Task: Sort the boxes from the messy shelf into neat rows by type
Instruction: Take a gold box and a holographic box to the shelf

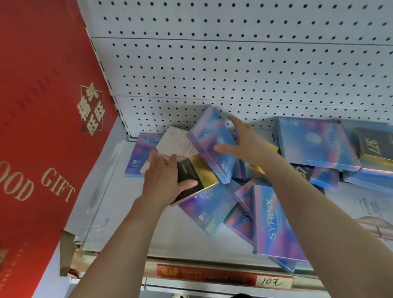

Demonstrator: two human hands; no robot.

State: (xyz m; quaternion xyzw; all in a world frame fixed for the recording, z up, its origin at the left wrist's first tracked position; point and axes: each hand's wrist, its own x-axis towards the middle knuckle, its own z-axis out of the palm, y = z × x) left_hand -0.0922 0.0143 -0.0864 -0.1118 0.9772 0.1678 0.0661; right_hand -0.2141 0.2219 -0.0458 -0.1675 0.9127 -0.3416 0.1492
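Observation:
A messy pile of boxes lies on the white shelf (113, 209). My left hand (162, 178) grips a black-and-gold box (200, 177) at the pile's left side. My right hand (244, 142) holds a tilted blue-purple iridescent box (212, 144) upright, fingers spread along its far edge and thumb on its face. A white box (177, 142) leans behind them, and another iridescent box (139, 156) lies flat at the far left. Several SYRINX boxes (272, 223) lie jumbled in front. A second black-and-gold box marked 377 (380, 147) rests on iridescent boxes at the right.
A perforated white back panel (253, 54) rises behind the shelf. A large red gift box (24, 121) stands to the left beyond a clear divider (103, 206). A red price strip (207, 275) runs along the shelf's front edge. A large white flat box (387, 218) lies at the right.

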